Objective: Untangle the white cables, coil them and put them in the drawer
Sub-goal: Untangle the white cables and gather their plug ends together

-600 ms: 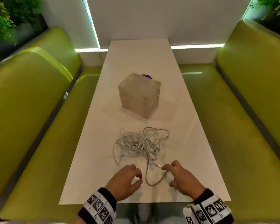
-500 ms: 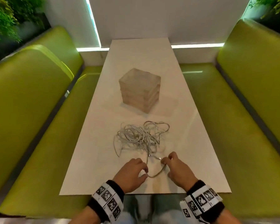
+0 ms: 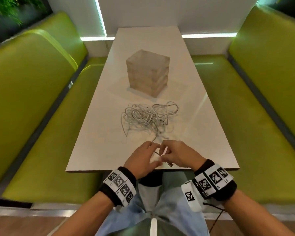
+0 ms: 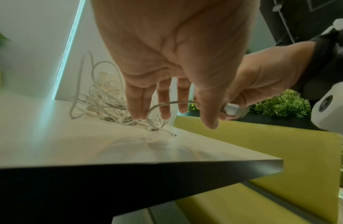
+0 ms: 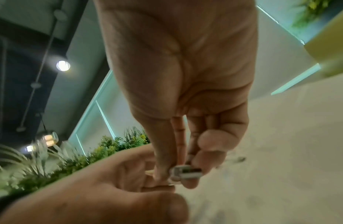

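A tangle of white cables [image 3: 148,118] lies mid-table, also seen in the left wrist view [image 4: 109,100]. Behind it stands a pale translucent drawer box [image 3: 148,74], its drawers closed. Both hands meet just above the table's near edge. My right hand [image 3: 175,154] pinches a white USB plug [image 5: 184,172] between thumb and fingers; the same plug [image 4: 232,111] shows from the left wrist. One strand [image 4: 167,104] runs from the plug across the straight fingers of my left hand [image 3: 143,157], behind its thumb, and back to the tangle.
The white table [image 3: 203,133] is narrow and ends at its front edge [image 4: 128,165] right under my hands. Green bench seats [image 3: 41,116] flank it on both sides. A wall closes the far end.
My hands have drawn together and lifted off the table. The right hand has picked up the plug end, and the loose strand now runs through the left hand.
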Tool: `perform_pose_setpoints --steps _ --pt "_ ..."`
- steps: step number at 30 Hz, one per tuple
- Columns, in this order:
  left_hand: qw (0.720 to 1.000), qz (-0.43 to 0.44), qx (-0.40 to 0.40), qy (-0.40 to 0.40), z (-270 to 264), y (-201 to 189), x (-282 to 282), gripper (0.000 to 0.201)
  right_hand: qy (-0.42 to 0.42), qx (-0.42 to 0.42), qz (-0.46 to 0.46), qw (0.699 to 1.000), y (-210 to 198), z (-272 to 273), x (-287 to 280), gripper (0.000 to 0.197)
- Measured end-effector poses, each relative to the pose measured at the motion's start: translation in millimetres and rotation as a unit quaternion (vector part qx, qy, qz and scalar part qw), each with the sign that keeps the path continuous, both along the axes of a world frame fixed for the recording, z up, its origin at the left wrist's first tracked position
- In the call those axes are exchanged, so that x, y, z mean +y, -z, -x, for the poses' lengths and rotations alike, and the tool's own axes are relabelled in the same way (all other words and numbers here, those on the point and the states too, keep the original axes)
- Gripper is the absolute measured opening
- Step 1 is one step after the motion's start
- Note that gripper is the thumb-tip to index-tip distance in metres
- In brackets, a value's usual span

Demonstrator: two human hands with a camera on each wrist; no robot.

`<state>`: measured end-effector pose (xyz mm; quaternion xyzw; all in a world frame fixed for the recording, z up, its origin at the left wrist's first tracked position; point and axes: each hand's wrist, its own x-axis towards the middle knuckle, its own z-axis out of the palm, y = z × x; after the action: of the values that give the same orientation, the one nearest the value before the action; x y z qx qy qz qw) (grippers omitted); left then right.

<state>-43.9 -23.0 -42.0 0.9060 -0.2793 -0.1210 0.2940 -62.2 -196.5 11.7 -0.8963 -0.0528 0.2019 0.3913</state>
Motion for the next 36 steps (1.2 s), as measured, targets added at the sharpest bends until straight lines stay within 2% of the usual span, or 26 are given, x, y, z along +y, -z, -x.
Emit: perform_pose_setpoints --steps 4,6,9,11,12,14,16,18,20,23,25,27,30,31,34,36 --pt "0.993 0.106 0.044 -0.042 10.9 -8.2 7.3 0.056 0.063 0.028 -0.140 0.988 -5.3 -3.8 25.3 0.026" --pt "0.982 0.171 0.067 -0.052 9.4 -13.2 12.7 0.051 0.082 0.038 -0.222 0.971 -7.6 -10.2 32.5 0.023" --pt "0.973 0.202 0.071 -0.085 1.0 -10.4 23.8 0.029 0.118 0.070 -0.365 0.921 -12.0 -20.5 31.4 0.013" --pt "0.950 0.258 0.111 -0.135 -3.5 -7.6 26.3 0.016 0.138 0.080 -0.395 0.905 -10.6 -26.3 28.4 0.015" --pt "0.929 0.301 0.147 -0.158 -4.6 -10.5 24.4 0.014 0.144 0.075 -0.381 0.910 -7.6 -28.7 26.8 0.017" --pt "0.883 0.381 0.192 -0.194 -8.6 -19.5 18.6 0.019 0.131 0.053 -0.305 0.942 0.6 -33.2 23.6 0.020" --pt "0.847 0.443 0.199 -0.216 -13.5 -31.8 16.1 0.025 0.073 0.057 -0.247 0.965 8.2 -36.0 23.4 0.025" --pt "0.821 0.486 0.194 -0.231 -19.1 -41.7 15.5 0.029 -0.007 0.069 -0.225 0.972 13.7 -38.4 27.3 0.023" --pt "0.791 0.525 0.204 -0.238 -23.5 -52.0 17.7 0.036 -0.068 0.071 -0.200 0.975 15.6 -40.9 33.0 0.008" --pt "0.728 0.599 0.216 -0.253 -30.6 -67.9 32.4 0.039 -0.064 0.026 -0.141 0.988 20.7 -54.7 30.6 0.019" --pt "0.704 0.622 0.204 -0.275 -36.7 -74.8 50.0 0.031 -0.064 -0.033 -0.090 0.993 24.4 -69.0 19.7 0.020" --pt "0.703 0.616 0.194 -0.297 -43.5 -75.9 69.0 0.027 -0.061 -0.062 -0.076 0.993 28.0 -81.5 7.4 0.022" --pt "0.723 0.579 0.196 -0.323 -50.0 -67.7 85.4 0.030 -0.058 -0.070 -0.092 0.992 29.8 -93.9 -2.0 0.027" --pt "0.740 0.554 0.199 -0.324 -50.4 -63.6 86.3 0.030 -0.059 -0.079 -0.091 0.991 29.5 -97.1 -2.6 0.028" --pt "0.831 0.431 0.194 -0.293 -47.4 -47.1 78.5 0.030 -0.033 -0.101 -0.107 0.989 30.0 -104.5 1.7 0.022" --pt "0.872 0.367 0.200 -0.255 -43.8 -39.4 66.1 0.031 -0.014 -0.111 -0.121 0.986 29.8 -106.1 7.3 0.024"
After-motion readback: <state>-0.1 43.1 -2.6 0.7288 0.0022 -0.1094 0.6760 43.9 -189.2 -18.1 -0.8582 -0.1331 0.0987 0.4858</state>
